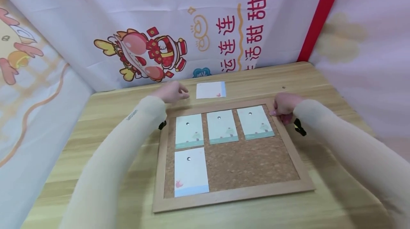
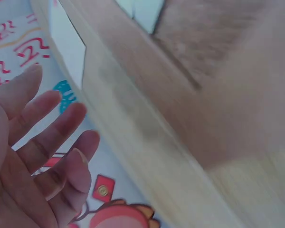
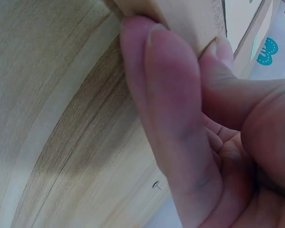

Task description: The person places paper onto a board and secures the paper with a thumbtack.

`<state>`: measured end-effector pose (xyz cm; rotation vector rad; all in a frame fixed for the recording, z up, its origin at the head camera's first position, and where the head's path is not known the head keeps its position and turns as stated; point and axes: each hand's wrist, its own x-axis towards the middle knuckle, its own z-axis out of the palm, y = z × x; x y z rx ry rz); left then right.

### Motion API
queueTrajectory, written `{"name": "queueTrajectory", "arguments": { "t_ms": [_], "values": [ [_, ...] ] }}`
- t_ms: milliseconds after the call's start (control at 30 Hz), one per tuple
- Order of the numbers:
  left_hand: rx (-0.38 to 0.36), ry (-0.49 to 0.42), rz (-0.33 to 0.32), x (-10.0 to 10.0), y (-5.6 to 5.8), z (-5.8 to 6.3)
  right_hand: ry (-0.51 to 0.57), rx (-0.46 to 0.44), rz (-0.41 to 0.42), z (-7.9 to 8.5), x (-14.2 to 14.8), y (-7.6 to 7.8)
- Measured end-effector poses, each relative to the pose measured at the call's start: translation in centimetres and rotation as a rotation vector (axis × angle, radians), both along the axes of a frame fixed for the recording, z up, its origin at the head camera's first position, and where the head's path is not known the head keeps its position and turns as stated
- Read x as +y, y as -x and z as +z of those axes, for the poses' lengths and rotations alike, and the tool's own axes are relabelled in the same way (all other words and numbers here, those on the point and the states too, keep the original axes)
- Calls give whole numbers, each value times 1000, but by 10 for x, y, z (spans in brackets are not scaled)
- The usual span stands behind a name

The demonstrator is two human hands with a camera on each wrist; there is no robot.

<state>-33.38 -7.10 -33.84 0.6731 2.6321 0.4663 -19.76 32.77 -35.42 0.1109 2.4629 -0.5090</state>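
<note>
A cork board point(image 1: 253, 165) with a wooden frame lies on the table. Pinned to it are three pale cards with green lower edges in the upper row, such as the middle card point(image 1: 221, 126), and one blue-edged card point(image 1: 191, 175) at lower left. My right hand point(image 1: 286, 105) pinches the frame near its upper right corner; in the right wrist view the thumb and fingers point(image 3: 173, 71) grip the wood. Past the upper left corner, my left hand point(image 1: 172, 92) hovers with loosely bent fingers and nothing in them. To its right lies a loose blue-edged card point(image 1: 209, 90).
A single thumbtack point(image 1: 283, 87) lies on the wooden table point(image 1: 134, 186) behind the right hand. Printed cloth point(image 1: 278, 5) hangs along the back edge, and more cloth point(image 1: 29, 90) stands at the left side.
</note>
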Motion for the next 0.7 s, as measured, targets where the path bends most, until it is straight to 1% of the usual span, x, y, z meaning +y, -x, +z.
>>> {"name": "queueTrajectory", "arguments": {
  "t_ms": [100, 200, 333, 467, 533, 600, 700],
  "values": [
    [5, 1, 26, 13, 19, -10, -7, -7, -7, 0, 0, 0],
    [10, 5, 23, 27, 35, -20, -11, -21, -25, -1, 0, 1],
    [-4, 37, 6, 40, 51, -33, -24, -29, -31, -3, -2, 3],
    [-32, 92, 34, 55, 57, -42, -48, -29, -19, -4, -2, 3],
    [-21, 123, 34, 62, 57, -43, -56, -28, -17, -4, -1, 2],
    [-9, 139, 50, 68, 56, -44, -58, -25, -18, -4, 0, 2],
    [7, 124, 84, 76, 56, -44, -52, -16, -34, -2, 2, 1]
  ]
}}
